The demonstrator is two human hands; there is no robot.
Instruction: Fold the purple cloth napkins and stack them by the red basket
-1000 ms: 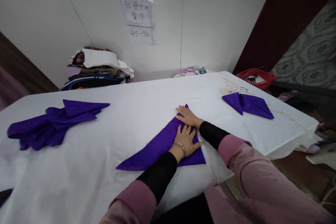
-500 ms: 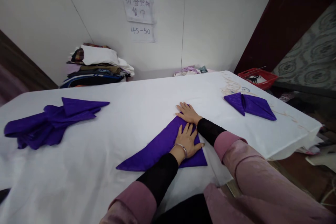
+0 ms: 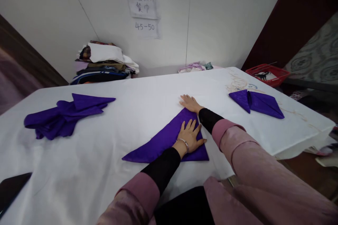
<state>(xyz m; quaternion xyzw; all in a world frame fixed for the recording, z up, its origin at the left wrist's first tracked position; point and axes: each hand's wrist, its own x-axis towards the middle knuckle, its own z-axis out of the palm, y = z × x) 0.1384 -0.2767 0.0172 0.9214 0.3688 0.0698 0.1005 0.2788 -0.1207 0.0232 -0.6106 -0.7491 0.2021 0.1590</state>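
A purple cloth napkin [image 3: 161, 142], folded into a rough triangle, lies flat on the white tablecloth [image 3: 142, 105] before me. Fingers spread, my left hand [image 3: 188, 137], with a bracelet at the wrist, rests flat on the napkin's right part. My right hand [image 3: 190, 103] is open too, palm down at the napkin's top corner, its fingers reaching past it onto the tablecloth. To the right sits a neatly folded purple napkin [image 3: 265, 103] with pointed ends. Crumpled purple cloths [image 3: 63, 116] lie in a loose heap to the left.
A stack of folded garments [image 3: 105, 63] stands by the wall at the back left. Small pale cloths [image 3: 192, 67] lie at the back edge. Past the far right corner is a red plastic basket [image 3: 274, 81]. A dark flat object [image 3: 13, 188] shows at the lower left.
My right hand has slid slightly away from me, past the napkin's top corner. My left hand stays pressed on the napkin. The whole view has shifted a little.
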